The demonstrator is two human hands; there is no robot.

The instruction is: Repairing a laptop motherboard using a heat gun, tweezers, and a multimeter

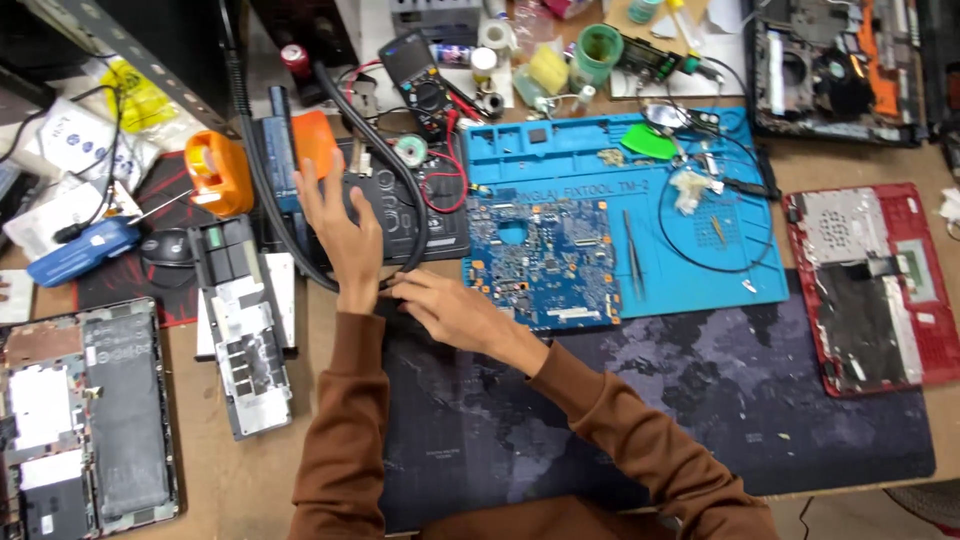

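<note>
My left hand (343,228) lies flat with fingers apart on a black flat part (385,205) at the back of the dark desk mat (700,400), close to an orange pad (316,140). My right hand (445,305) rests on the mat's near-left corner, fingertips at the front edge of the same black part, beside a blue circuit board (540,260). A thick black hose (390,160) curves over the black part and ends near my right hand. Neither hand grips anything. Both sleeves are brown.
A blue work mat (700,240) holds tweezers (632,252), a green pick and small parts. A red laptop shell (875,285) lies right, opened laptop bases (85,420) left, a multimeter (418,80) behind, an orange tape dispenser (220,172) and mouse (165,247) at left.
</note>
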